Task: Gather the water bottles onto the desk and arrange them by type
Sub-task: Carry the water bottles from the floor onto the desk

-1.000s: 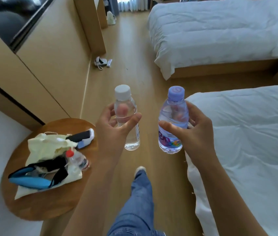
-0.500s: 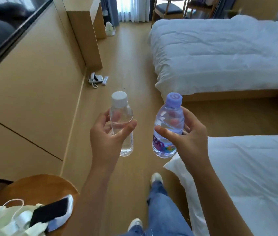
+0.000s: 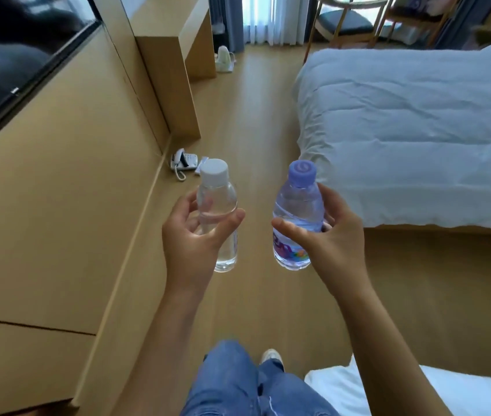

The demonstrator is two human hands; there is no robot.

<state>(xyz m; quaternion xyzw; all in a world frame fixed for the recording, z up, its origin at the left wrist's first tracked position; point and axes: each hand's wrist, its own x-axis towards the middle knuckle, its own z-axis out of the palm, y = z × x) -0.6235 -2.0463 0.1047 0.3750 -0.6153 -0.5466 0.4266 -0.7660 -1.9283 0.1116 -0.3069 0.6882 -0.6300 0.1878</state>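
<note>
Gripping a white-capped bottle, the left hand stays beside the right hand gripping a purple-capped bottle.

Both forearms are bare to the edge of the picture, with no sleeve, watch or ring on the left hand or the right hand. The legs are in blue denim jeans, faded and slightly creased at the knees. One light, off-white shoe shows below them.
</note>
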